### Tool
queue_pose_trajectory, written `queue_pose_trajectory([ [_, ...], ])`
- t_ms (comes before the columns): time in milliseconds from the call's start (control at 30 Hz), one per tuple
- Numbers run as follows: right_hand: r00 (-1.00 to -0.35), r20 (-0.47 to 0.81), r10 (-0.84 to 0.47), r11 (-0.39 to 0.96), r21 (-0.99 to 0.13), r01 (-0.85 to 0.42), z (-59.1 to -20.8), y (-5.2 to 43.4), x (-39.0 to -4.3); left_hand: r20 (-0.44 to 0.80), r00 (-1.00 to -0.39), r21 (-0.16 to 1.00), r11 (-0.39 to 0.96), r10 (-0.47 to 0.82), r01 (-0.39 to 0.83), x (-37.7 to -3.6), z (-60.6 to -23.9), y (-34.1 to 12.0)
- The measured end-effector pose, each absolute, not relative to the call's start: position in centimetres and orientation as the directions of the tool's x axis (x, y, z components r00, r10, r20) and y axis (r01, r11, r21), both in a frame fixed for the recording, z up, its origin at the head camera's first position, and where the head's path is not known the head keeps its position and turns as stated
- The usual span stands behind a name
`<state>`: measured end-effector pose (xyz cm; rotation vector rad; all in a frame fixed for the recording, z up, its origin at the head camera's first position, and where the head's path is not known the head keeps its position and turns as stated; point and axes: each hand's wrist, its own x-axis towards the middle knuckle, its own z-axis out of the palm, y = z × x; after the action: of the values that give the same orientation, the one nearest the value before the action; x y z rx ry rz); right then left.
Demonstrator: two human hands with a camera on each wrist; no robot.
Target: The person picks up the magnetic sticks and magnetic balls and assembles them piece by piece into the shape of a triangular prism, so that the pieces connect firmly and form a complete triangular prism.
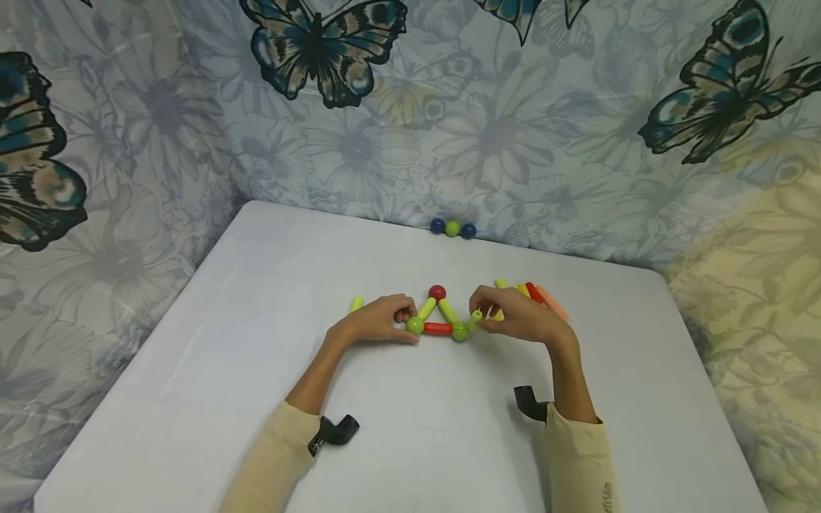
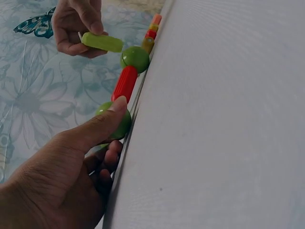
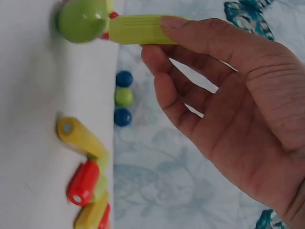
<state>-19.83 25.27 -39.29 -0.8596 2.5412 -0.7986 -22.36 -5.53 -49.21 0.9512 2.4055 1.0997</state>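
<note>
A flat triangle of toy sticks and balls lies mid-table: a red ball (image 1: 437,291) at the top, a red stick (image 1: 438,328) along the bottom, and a green ball at each lower corner. My left hand (image 1: 405,324) pinches the left green ball (image 2: 114,125), thumb on top and fingers curled beneath. My right hand (image 1: 479,317) holds a green stick (image 1: 474,320) by one end. The stick's other end touches the right green ball (image 1: 460,331). In the right wrist view that green stick (image 3: 138,29) meets the green ball (image 3: 83,19).
A loose pile of yellow, red and orange sticks (image 1: 539,296) lies just behind my right hand. One green stick (image 1: 355,304) lies left of my left hand. Three balls (image 1: 452,228), blue, green, blue, sit at the table's far edge against the butterfly cloth.
</note>
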Motion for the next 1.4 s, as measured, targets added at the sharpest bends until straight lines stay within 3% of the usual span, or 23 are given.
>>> queue_pose_trajectory([
  [333, -0.744, -0.226, -0.629, 0.689, -0.605, -0.399, -40.2, 24.8, -20.1, -0.015, -0.719, 0.749, 0.484, 0.695, 0.452, -22.4, -49.3, -5.3],
  [433, -0.802, -0.194, -0.565, 0.719, -0.593, -0.363, -40.3, 26.0, -20.3, -0.01, -0.718, 0.746, 0.483, 0.696, 0.458, -22.4, -49.3, -5.3],
  [567, -0.926, -0.067, -0.372, 0.793, -0.541, -0.28, -40.7, 27.8, -20.9, -0.006, -0.719, 0.746, 0.482, 0.695, 0.46, -22.4, -49.4, -5.2],
  [700, -0.979, -0.061, -0.193, 0.876, -0.46, -0.144, -41.7, 29.2, -21.4, -0.01, -0.722, 0.754, 0.479, 0.692, 0.449, -22.4, -49.4, -5.3],
  [967, -0.952, -0.263, -0.158, 0.941, -0.333, -0.064, -42.8, 29.7, -21.8, -0.01, -0.722, 0.762, 0.473, 0.692, 0.443, -22.3, -49.4, -5.4],
  [1400, -0.956, -0.271, -0.116, 0.96, -0.277, -0.038, -43.2, 29.7, -21.6, -0.008, -0.722, 0.761, 0.473, 0.691, 0.444, -22.2, -49.3, -5.4],
])
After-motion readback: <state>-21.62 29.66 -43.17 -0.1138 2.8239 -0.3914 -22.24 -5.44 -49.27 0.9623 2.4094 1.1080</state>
